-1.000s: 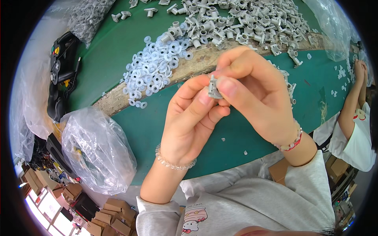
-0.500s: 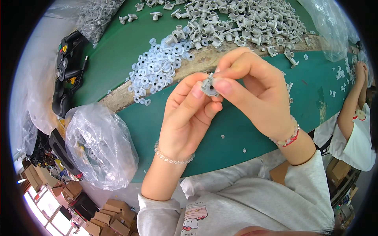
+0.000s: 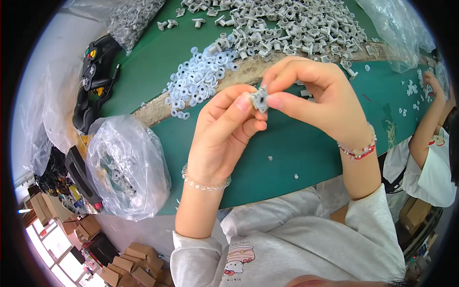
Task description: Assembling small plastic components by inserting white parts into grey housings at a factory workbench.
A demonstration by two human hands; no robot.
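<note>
My left hand (image 3: pixel 217 129) pinches a small grey plastic part (image 3: pixel 259 99) between thumb and fingers, above the green table. The part has a square-cornered flange with a dark centre facing up. My right hand (image 3: pixel 320 98) is closed at its other side, thumb and index fingertips touching the part's edge. Just beyond my left hand lies a pile of translucent bluish rubber washers (image 3: pixel 198 79), some with dark centres. Farther back spreads a large heap of similar grey plastic parts (image 3: pixel 296 28), each with a short tube.
A clear plastic bag (image 3: pixel 129 167) with parts inside sits left, near black game controllers (image 3: pixel 88 81). Another bag of grey parts (image 3: pixel 131 21) lies far left. A worn wooden strip (image 3: pixel 158 109) crosses the green table (image 3: pixel 229 177). At right, a co-worker's arm (image 3: pixel 425 124) reaches beside small white pieces.
My right thumb has drawn back from the face of the grey part to its edge, showing more of it. The view has shifted slightly; the co-worker's hands have moved apart.
</note>
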